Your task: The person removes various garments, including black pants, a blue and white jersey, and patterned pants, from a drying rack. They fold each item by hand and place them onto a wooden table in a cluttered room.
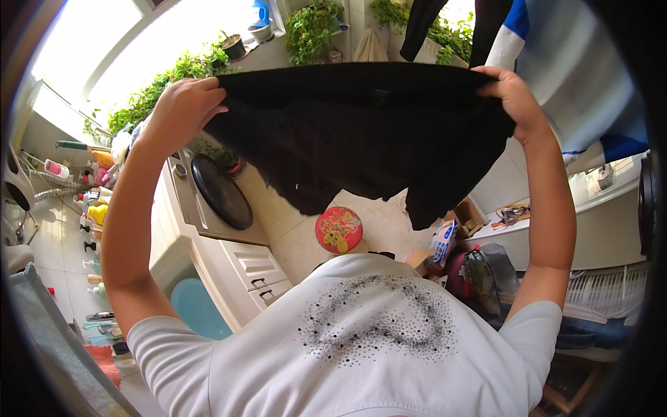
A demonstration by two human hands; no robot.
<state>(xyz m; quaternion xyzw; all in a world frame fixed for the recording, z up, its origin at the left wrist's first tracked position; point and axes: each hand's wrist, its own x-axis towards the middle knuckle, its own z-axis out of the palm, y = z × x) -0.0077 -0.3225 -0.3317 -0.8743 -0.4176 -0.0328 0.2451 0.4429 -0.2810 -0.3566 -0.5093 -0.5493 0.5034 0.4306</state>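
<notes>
A black garment [359,125] is stretched wide in the air before me, its straight upper edge pulled taut. My left hand [185,109] pinches the upper left corner between thumb and fingers. At the upper right corner, my right hand [513,96] grips the same edge. The cloth hangs down in folds with an uneven lower edge, and part of the floor is hidden behind it. Whether it is a pair of trousers or some other garment I cannot tell.
A front-loading washing machine [180,193] and a sink cabinet [255,266] with a blue basin [198,307] stand at left. A round red stool [338,229] is on the floor. A blue-and-white garment [583,78] hangs at right. Potted plants [312,31] line the window.
</notes>
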